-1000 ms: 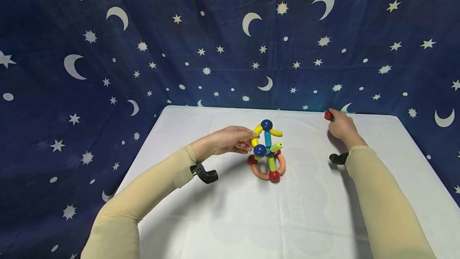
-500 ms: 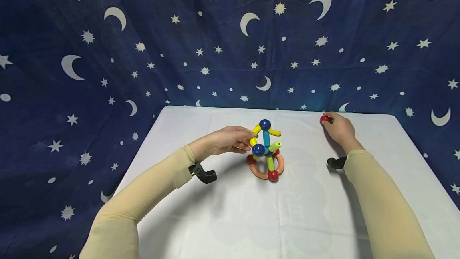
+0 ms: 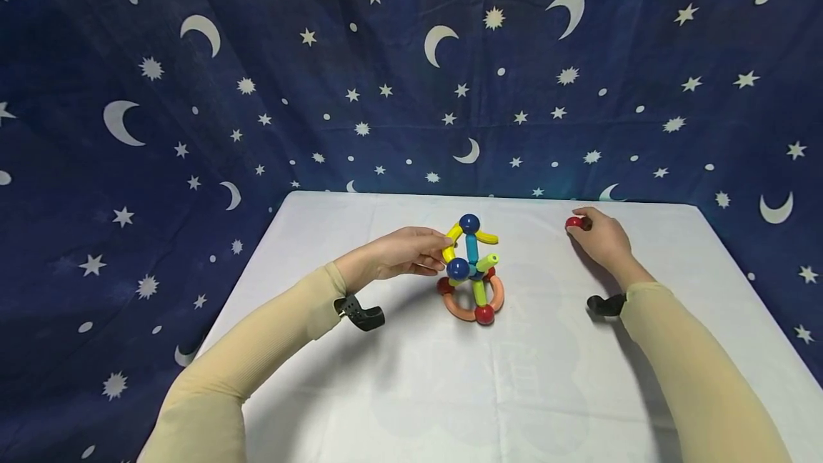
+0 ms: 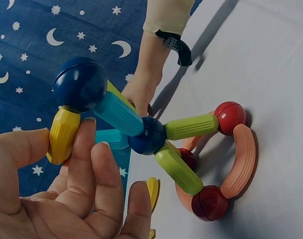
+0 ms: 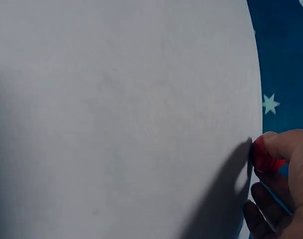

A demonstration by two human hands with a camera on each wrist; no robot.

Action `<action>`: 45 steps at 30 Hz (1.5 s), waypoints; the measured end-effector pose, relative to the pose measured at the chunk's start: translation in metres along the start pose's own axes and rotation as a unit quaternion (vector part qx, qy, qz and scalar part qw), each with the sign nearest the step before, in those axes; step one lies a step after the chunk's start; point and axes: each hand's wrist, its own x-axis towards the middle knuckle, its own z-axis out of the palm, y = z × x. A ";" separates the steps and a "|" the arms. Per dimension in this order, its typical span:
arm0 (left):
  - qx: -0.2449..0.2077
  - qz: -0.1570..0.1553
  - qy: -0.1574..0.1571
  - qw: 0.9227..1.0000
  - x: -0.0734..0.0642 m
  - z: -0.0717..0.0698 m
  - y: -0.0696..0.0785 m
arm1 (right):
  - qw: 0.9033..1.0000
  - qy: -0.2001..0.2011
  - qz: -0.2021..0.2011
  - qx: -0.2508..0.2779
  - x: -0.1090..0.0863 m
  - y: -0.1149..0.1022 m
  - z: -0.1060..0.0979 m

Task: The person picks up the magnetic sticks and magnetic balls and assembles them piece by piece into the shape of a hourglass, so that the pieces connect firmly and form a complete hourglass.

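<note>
A magnetic stick-and-ball figure stands on the white table, with blue balls (image 3: pixel 458 269), light-blue and lime sticks, and a base of red balls (image 3: pixel 484 314) and coral curved sticks (image 4: pixel 241 162). My left hand (image 3: pixel 411 250) is beside its left side. Thumb and finger pinch a yellow stick (image 4: pixel 64 134) that joins a large blue ball (image 4: pixel 80 83) in the left wrist view. Far to the right, near the back edge, my right hand (image 3: pixel 603 240) pinches a red ball (image 3: pixel 574 223) between thumb and fingers. In the right wrist view that red ball (image 5: pixel 265 154) is partly hidden by the thumb.
The white cloth-covered table (image 3: pixel 411 391) runs back to a dark blue curtain (image 3: pixel 398 41) with moons and stars. Another yellow curved piece (image 3: pixel 487 238) shows just right of the figure's upper part. Black straps with mounts (image 3: pixel 361 313) sit at both wrists.
My right hand has come nearer from the table's back edge, bringing the red ball with it. The left hand keeps its pinch on the yellow stick beside the figure.
</note>
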 end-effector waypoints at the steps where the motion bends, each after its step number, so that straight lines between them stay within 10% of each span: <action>1: 0.000 0.001 -0.001 1.000 0.000 0.000 0.000 | 1.000 -0.003 -0.003 0.003 -0.001 -0.001 0.001; 18: -0.011 0.011 0.007 1.000 0.000 0.001 -0.004 | 0.977 -0.006 -0.131 0.169 -0.048 -0.067 -0.002; 29: -0.021 0.015 0.015 1.000 0.001 0.000 -0.005 | 0.969 -0.045 -0.138 0.198 -0.100 -0.123 -0.021; 45: -0.024 0.015 0.014 0.999 0.002 -0.001 -0.007 | 0.943 -0.054 -0.212 0.251 -0.117 -0.143 -0.014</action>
